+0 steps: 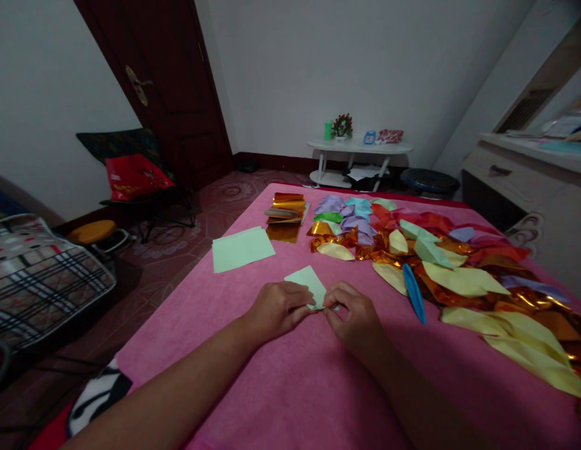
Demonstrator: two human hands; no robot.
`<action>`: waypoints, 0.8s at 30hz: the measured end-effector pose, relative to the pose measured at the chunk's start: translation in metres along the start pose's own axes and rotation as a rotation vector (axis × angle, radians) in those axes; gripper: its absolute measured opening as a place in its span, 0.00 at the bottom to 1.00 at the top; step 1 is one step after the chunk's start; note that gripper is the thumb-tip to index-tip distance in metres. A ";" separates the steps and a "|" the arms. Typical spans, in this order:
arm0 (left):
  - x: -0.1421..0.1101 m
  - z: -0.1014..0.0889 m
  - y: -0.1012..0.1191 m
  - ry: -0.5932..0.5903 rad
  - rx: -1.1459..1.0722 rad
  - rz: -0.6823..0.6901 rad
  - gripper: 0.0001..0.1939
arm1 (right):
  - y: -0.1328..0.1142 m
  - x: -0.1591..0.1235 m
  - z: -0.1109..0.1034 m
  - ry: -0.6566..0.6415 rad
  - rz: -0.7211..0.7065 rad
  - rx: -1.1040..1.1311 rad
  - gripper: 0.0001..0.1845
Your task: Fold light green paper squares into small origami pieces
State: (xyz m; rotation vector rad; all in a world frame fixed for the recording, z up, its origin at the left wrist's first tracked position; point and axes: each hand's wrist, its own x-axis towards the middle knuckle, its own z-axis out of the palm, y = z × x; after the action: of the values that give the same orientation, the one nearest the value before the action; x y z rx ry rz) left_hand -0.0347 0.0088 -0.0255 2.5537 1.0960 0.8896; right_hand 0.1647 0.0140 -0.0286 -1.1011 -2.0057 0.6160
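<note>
My left hand (277,307) and my right hand (353,315) meet at the middle of the pink cloth (281,387). Both pinch the near edge of a folded light green paper (309,284) that lies flat on the cloth, fingers pressed together on it. A stack of light green sheets (242,249) lies to the far left of the hands. To the right spreads a heap of folded paper shapes (440,262) in yellow, gold, red, purple and green, with a blue folded one (415,292) nearest my right hand.
A pile of gold foil sheets (285,212) sits at the far side of the cloth. Beyond stand a white low table (360,153), a dark door (163,81), a chair with a red bag (135,175), and a dresser (520,175) at right.
</note>
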 end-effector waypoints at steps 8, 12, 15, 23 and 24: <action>-0.001 0.000 0.001 -0.019 0.053 0.016 0.12 | -0.002 0.000 0.000 -0.041 0.004 0.003 0.08; -0.001 0.000 0.002 -0.018 0.024 -0.002 0.13 | -0.009 -0.002 -0.002 -0.059 0.023 -0.056 0.10; 0.000 0.000 0.002 0.008 0.001 -0.020 0.12 | -0.009 -0.002 -0.001 -0.086 0.034 -0.077 0.07; -0.001 0.003 -0.001 0.037 -0.058 0.022 0.12 | -0.001 -0.001 0.002 -0.115 0.081 -0.028 0.06; -0.001 0.003 -0.001 0.034 -0.068 0.016 0.12 | -0.002 0.000 0.002 -0.116 0.077 -0.031 0.06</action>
State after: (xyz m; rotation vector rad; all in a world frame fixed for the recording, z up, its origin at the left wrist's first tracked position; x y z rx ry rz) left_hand -0.0341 0.0092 -0.0284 2.5041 1.0378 0.9611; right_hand 0.1627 0.0127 -0.0288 -1.1895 -2.0858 0.7056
